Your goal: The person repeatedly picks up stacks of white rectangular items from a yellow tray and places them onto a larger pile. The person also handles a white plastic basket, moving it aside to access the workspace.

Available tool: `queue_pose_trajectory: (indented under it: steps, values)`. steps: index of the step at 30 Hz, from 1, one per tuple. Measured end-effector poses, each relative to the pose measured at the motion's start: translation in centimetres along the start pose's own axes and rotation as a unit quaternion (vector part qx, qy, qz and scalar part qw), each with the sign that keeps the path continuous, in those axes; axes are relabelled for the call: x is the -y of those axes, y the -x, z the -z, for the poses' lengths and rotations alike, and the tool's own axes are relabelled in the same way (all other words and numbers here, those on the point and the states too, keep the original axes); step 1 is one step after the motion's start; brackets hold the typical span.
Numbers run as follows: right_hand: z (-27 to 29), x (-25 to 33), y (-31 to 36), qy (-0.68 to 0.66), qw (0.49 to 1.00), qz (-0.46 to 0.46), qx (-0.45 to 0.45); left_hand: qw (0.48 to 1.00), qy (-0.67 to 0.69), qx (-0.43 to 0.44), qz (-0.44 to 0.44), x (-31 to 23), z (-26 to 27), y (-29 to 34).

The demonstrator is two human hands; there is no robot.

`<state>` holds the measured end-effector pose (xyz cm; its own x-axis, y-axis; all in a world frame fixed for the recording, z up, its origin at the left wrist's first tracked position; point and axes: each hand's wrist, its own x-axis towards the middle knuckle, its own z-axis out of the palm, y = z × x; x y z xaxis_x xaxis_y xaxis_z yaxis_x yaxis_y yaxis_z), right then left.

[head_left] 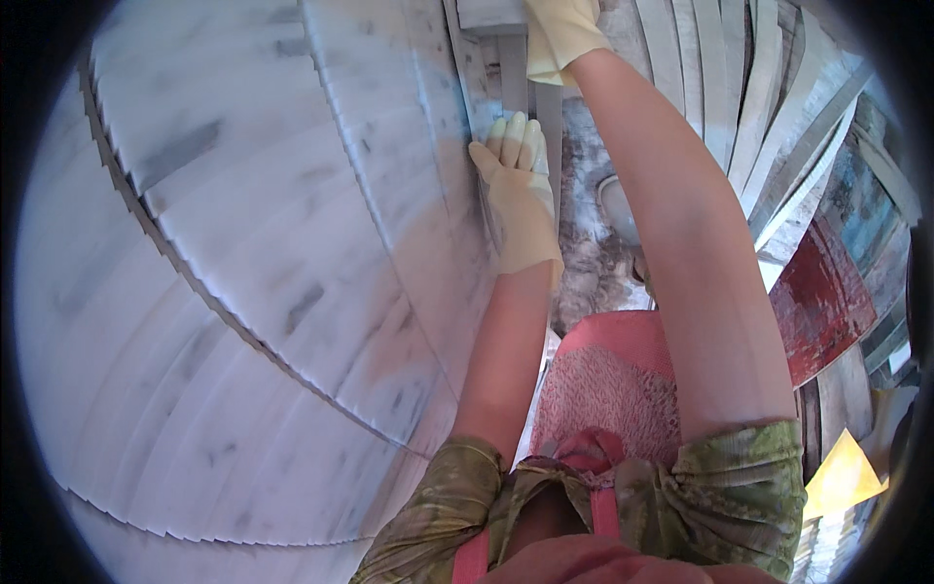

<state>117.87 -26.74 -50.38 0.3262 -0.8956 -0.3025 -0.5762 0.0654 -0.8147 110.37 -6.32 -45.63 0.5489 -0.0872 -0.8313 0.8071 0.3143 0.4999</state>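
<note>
Cream rubber gloves cover both of my hands. My left hand (516,195) lies palm up with its fingers stretched forward and its thumb to the left, against the right side of a large stack of white, grey-veined strips (263,204). Under and beyond its fingers run narrow grey strips (548,122); I see nothing gripped in it. My right hand (564,39) reaches farther forward, at the top of the view, by a pale block end (491,14). The upper edge cuts off its fingers, so what it holds or touches is hidden.
Long pale strips (735,88) fan out at the far right. Below them are a worn red board (822,302) and a yellow piece (844,477). A stained grey surface (582,234) with a round pale object (619,209) lies between my arms. My pink apron (608,389) hangs close by.
</note>
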Motion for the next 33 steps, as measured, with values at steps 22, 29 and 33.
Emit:
queue_pose_trajectory:
  steps: [22, 29, 33]
  values:
    - [-0.6, -2.0, -0.7, 0.031, 0.999, 0.036, 0.019, 0.902, 0.428, -0.030, 0.044, 0.1, -2.0, -2.6]
    - [1.2, -2.5, -1.2, -0.091, 0.977, 0.179, 0.068, 0.934, 0.351, -0.054, 0.035, 0.1, -2.1, -2.5]
    - [5.8, 0.6, -2.7, 0.181, 0.945, 0.137, 0.237, 0.947, 0.306, -0.082, 0.043, -0.2, -2.2, -2.3]
